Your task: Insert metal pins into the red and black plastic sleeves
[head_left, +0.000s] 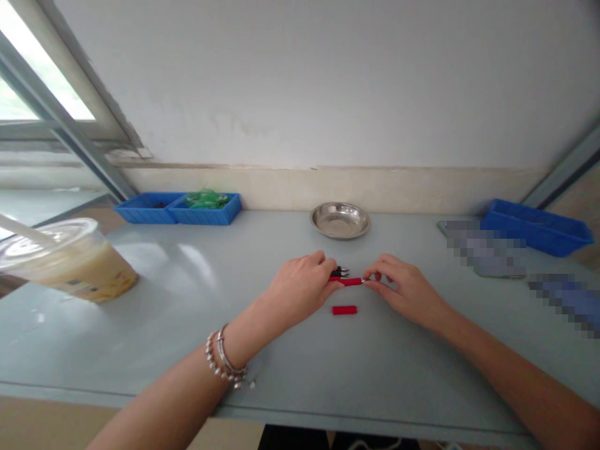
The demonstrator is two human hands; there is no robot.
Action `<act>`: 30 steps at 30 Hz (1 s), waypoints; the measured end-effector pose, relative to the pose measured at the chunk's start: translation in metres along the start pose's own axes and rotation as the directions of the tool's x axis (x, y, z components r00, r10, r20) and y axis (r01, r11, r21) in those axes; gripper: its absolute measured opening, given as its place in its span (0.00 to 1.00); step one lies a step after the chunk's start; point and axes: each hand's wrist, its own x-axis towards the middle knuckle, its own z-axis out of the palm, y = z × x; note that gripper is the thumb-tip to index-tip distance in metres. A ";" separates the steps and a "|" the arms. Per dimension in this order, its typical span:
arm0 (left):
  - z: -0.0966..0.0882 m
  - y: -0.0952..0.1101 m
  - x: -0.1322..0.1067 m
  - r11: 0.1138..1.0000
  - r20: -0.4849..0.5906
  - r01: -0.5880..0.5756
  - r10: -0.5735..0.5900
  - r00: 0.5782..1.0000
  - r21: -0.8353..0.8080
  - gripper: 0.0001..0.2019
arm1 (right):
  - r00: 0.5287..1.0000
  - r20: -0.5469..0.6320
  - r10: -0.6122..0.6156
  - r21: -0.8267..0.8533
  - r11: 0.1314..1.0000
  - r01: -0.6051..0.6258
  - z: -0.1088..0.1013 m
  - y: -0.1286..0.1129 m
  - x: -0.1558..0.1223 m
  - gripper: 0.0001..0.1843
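My left hand (307, 278) is closed on a red pen (350, 282), whose tip end points to the right. Dark pens (338, 272) with metal tips show just behind it, partly covered by the same hand; whether they are held or lie on the table I cannot tell. At the tip of the red pen, the thumb and fingers of my right hand (405, 287) pinch its silvery end. A short red cap (344, 310) lies on the table just in front of the pen.
Behind my hands stands a round metal dish (340, 220). Blue bins (206, 215) sit at the back left, one with green pieces (206, 199). A lidded drink cup (70, 262) is at left. Another blue bin (534, 228) and two blurred-out flat objects (485, 250) lie at right.
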 end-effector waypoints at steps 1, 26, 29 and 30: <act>0.001 0.000 0.000 1.000 0.008 0.002 -0.002 1.000 0.005 0.16 | 1.000 -0.008 0.006 0.008 1.000 -0.006 -0.002 0.000 0.000 0.09; 0.016 0.009 0.000 0.978 -0.164 -0.113 0.084 0.983 -0.174 0.13 | 0.984 0.089 0.156 0.329 0.928 -0.177 -0.008 -0.004 -0.002 0.24; 0.015 0.010 -0.001 0.980 -0.165 -0.122 0.097 0.982 -0.154 0.13 | 0.990 0.054 0.127 0.279 0.950 -0.137 -0.008 -0.005 -0.003 0.24; 0.015 0.010 -0.001 0.982 -0.171 -0.121 0.095 0.981 -0.147 0.13 | 0.994 0.037 0.108 0.248 0.962 -0.113 -0.008 -0.005 -0.003 0.23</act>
